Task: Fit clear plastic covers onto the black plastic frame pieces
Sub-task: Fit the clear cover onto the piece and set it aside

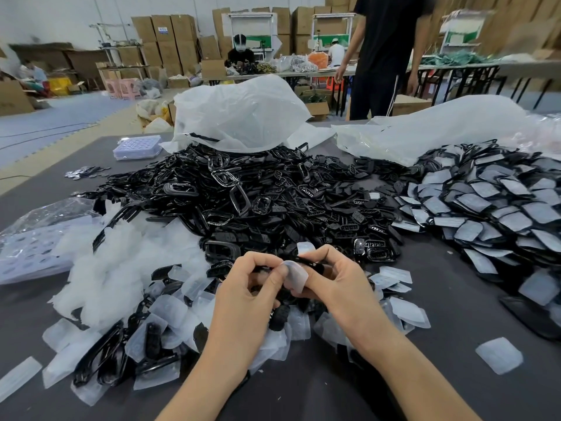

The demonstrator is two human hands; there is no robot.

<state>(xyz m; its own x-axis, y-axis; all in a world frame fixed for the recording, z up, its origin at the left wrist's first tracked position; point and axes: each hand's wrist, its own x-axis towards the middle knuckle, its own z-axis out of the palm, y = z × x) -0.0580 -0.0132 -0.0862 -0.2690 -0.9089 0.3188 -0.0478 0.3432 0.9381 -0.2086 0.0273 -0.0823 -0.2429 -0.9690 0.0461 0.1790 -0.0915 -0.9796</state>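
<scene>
Both my hands meet over the near middle of the dark table (pixel 303 390). My left hand (pixel 252 287) pinches a clear plastic cover (pixel 296 276) by its edge. My right hand (pixel 331 275) grips a thin black frame piece (pixel 309 262) right behind that cover; my fingers hide most of the frame. The cover lies against the frame. A big heap of loose black frames (pixel 258 202) rises just beyond my hands. Loose clear covers (pixel 100 268) lie piled at the left and under my wrists.
Covered frames (pixel 491 214) are stacked in rows on the right. White plastic bags (pixel 239 113) lie at the table's far side, with a clear parts box (pixel 136 147) at far left. A person in black (pixel 385 56) stands beyond the table. One loose cover (pixel 499 355) lies near right.
</scene>
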